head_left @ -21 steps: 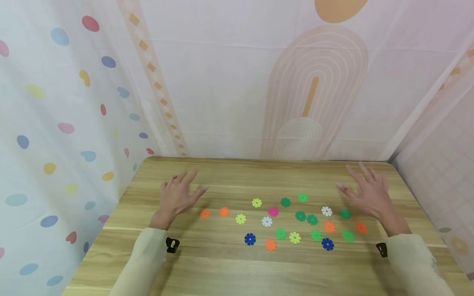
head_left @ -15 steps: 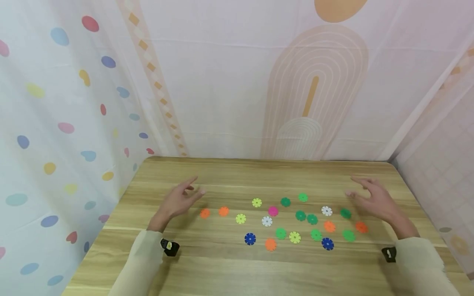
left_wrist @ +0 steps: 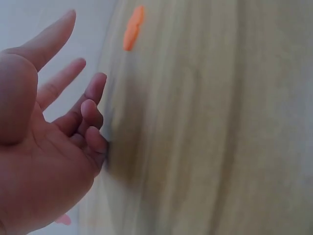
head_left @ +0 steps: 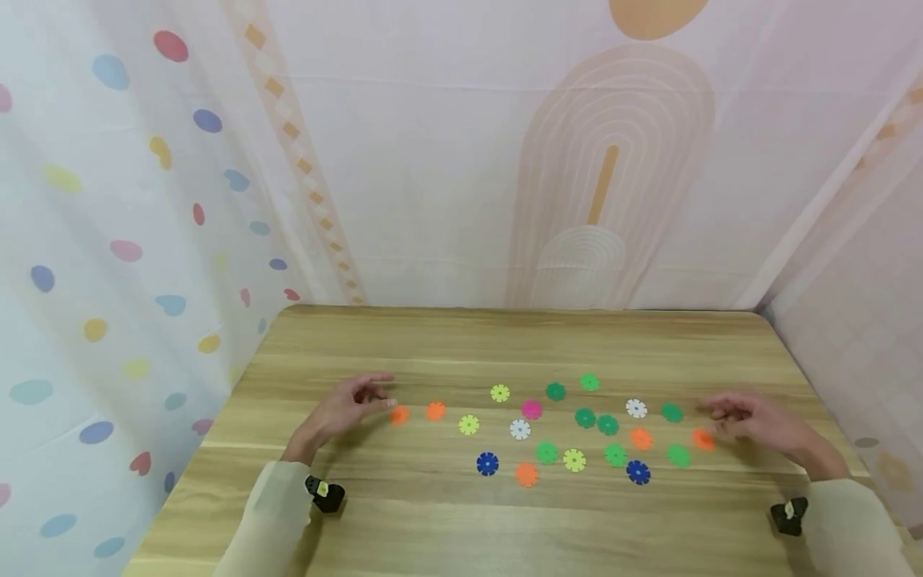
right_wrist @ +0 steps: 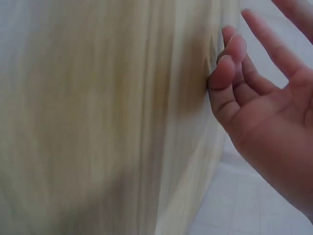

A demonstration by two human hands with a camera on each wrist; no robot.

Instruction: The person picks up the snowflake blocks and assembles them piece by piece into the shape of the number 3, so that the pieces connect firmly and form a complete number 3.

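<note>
Neither grip holds anything. From the head view, the left hand (head_left: 344, 409) rests low on the pale wooden desk (head_left: 447, 344) with loosely curled fingers, its fingertips just beside the leftmost flat orange plastic snowflake disc (head_left: 399, 414). The right hand (head_left: 750, 420) lies likewise relaxed at the far side, fingertips touching or nearly touching another orange notched disc (head_left: 703, 438). Between them a scatter of like discs in green, yellow, white, blue and pink lies flat and mostly apart.

At the left wrist, the left palm (left_wrist: 39, 147) is open, fingers slack, and an orange disc (left_wrist: 133, 28) lies ahead of the fingertips, blurred.

At the right wrist, the right hand (right_wrist: 264, 107) shows bent, empty fingers against the desk (right_wrist: 98, 117); no disc is visible.

These discs look thin, light and stiff, likely slippery when flat; pinching an edge at the notched rim seems the surest hold.
</note>
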